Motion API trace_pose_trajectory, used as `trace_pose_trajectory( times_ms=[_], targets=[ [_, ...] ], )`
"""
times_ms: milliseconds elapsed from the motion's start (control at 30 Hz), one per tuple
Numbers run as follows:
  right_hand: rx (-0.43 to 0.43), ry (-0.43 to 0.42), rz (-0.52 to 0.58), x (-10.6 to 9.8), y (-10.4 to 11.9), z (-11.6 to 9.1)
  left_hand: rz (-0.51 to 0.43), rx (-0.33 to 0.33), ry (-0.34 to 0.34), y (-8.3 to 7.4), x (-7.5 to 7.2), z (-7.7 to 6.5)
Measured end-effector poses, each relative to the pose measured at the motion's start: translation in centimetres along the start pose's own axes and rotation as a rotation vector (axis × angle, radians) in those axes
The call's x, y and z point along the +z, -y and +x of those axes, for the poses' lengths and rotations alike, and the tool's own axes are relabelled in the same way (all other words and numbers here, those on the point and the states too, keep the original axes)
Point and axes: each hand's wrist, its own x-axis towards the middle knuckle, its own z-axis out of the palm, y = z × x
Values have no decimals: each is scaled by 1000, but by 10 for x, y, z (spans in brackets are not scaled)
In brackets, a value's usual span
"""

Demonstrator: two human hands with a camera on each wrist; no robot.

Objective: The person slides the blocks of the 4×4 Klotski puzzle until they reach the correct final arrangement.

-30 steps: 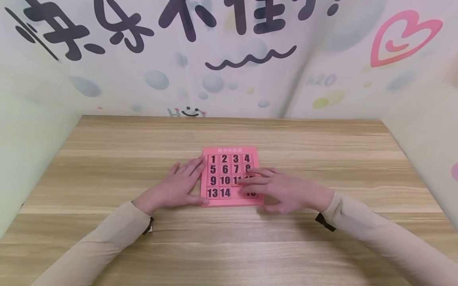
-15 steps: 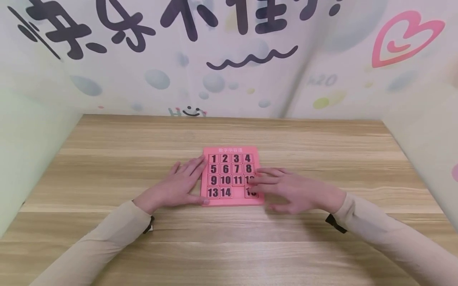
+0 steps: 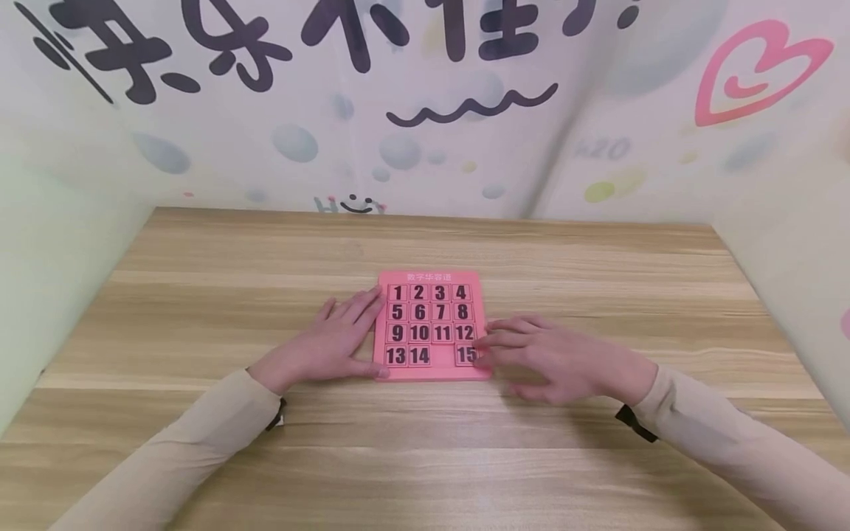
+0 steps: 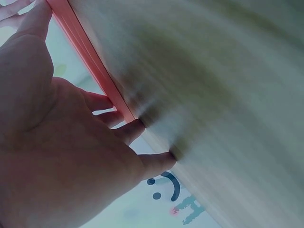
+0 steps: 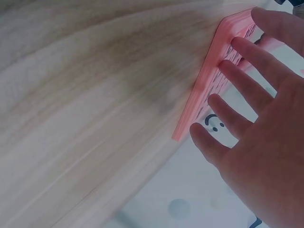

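Observation:
A pink number slide puzzle (image 3: 432, 374) lies flat on the wooden table. Its tiles run in order from 1 to 14 and the 15 tile (image 3: 467, 355) sits in the bottom right corner. The gap in the bottom row is between the 14 tile (image 3: 419, 356) and the 15. My left hand (image 3: 335, 343) rests along the puzzle's left edge, fingers extended and thumb at the lower left corner. My right hand (image 3: 558, 360) is at the right edge, its relaxed fingers spread and fingertips beside the 12 and 15 tiles. In the right wrist view those fingers (image 5: 247, 92) hold nothing.
The wooden table (image 3: 425, 457) runs back to a white printed wall (image 3: 425, 147) with dark lettering and a pink heart. Pale side walls stand at the left and right ends of the table.
My right hand has drawn back to the right, off the tiles, uncovering the 8, 11, 12 and 15. The left hand stays in place, and the tile order looks the same.

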Motion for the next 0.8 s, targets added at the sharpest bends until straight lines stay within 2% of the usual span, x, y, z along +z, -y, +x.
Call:
trace_pose_trajectory(
  times_ms=[200, 800],
  targets=[
    [-19, -24, 5, 4, -1, -2, 5, -2, 0, 0, -1, 0],
    [-8, -43, 113, 15, 2, -1, 12, 2, 1, -1, -2, -1]
  ],
)
